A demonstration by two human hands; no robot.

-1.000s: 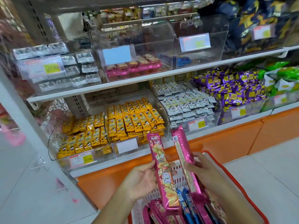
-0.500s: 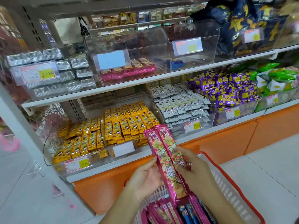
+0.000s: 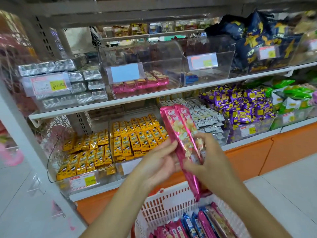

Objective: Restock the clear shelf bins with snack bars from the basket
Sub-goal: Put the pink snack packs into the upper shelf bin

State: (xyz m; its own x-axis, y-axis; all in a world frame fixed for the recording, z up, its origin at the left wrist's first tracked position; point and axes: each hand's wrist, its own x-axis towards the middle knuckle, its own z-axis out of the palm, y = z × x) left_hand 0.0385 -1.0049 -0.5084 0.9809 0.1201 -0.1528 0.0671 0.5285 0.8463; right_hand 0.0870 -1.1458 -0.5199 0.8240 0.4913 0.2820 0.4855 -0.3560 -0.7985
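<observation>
The shelving unit fills the view from 9 to 3 o'clock, with two white shelves above an orange base panel. On the upper shelf, toward 10 o'clock, a clear bin holds silver packets. Just right of it, near 12 o'clock, stands a clear bin with one low layer of pink packets across its floor. The next clear bin, at 1 o'clock, shows only a blue packet. Dark blue bags pile up at 2 o'clock.

On the lower shelf, from 8 to 3 o'clock, sit two bins of yellow packets, then white packets, purple packets and green packets.

The white lattice basket sits at 6 o'clock below the hands, with pink and blue snack bars lying lengthwise inside.

Two long pink snack bars are held side by side near the centre, above the basket and in front of the lower shelf, their tops tilted toward 11 o'clock. The left hand cradles them from 9 o'clock, palm up, its fingers curled against their left edge. The right hand grips them from 3 o'clock, with its thumb laid across the front.
</observation>
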